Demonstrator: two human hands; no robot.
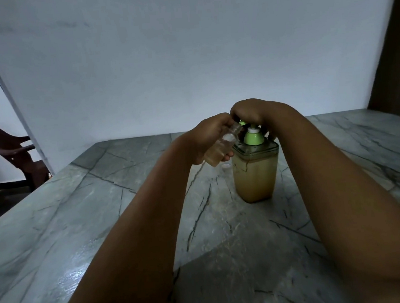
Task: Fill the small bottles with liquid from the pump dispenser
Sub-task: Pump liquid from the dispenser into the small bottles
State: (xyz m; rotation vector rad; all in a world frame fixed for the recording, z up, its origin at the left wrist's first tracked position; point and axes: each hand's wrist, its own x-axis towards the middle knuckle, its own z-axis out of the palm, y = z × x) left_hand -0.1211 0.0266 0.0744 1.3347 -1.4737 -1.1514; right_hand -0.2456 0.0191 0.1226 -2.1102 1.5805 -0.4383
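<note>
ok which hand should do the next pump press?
Right. The right hand already sits on top of the green pump head of the dispenser. The left hand is occupied holding the small bottle tilted at the spout.

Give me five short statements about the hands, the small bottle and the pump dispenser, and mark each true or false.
1. The left hand holds the small bottle tilted. True.
2. The right hand rests flat on the table. False: it sits on top of the pump dispenser.
3. The dispenser holds yellowish liquid. True.
4. The pump collar is red. False: it is green.
5. The small bottle stands on the table. False: it is held up at the pump.
</note>
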